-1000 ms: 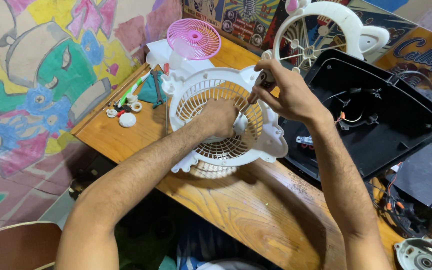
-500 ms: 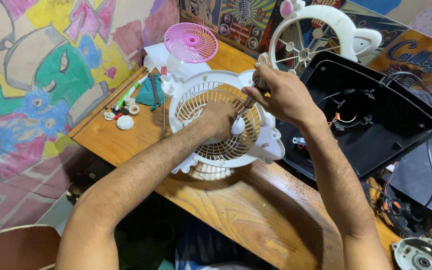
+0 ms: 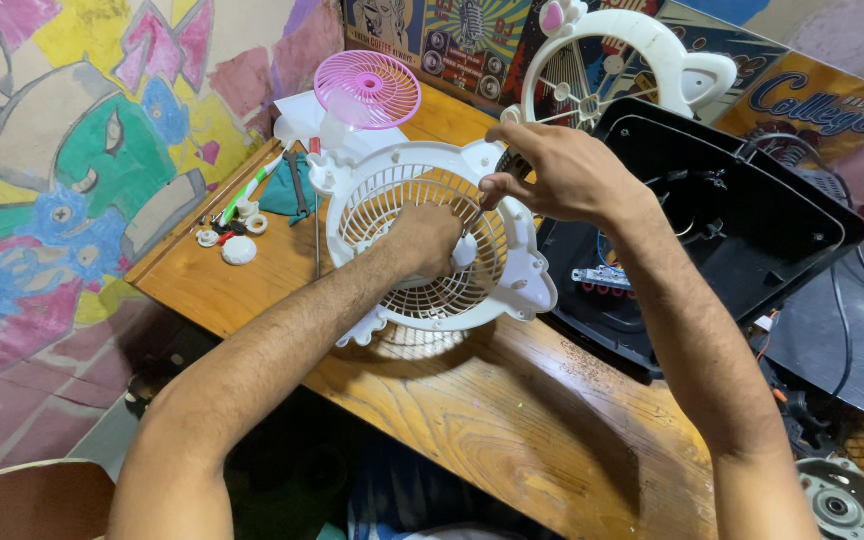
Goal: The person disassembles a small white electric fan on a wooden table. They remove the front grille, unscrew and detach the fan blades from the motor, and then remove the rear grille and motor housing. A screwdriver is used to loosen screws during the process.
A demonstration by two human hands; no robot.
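Note:
A white plastic fan grille [image 3: 512, 275] lies tilted on the wooden table [image 3: 512, 420]. My left hand [image 3: 424, 240] rests at the grille's middle, fingers closed on a white round hub there. Above it my right hand [image 3: 550, 170] grips the handle of a screwdriver [image 3: 474, 218], whose metal shaft slants down to the hub. Most of the handle is hidden inside my fist.
A pink fan blade [image 3: 367, 90] and a white fan frame [image 3: 632, 60] stand at the back. A black housing [image 3: 732, 240] with wires lies right of the grille. Small white parts [image 3: 239, 249], a green cloth and tools sit at the left. A metal motor part [image 3: 847, 505] is bottom right.
My right hand has turned on the screwdriver handle, knuckles rolling over it. My left hand stays on the hub. The view has shifted slightly, so everything sits a little further left.

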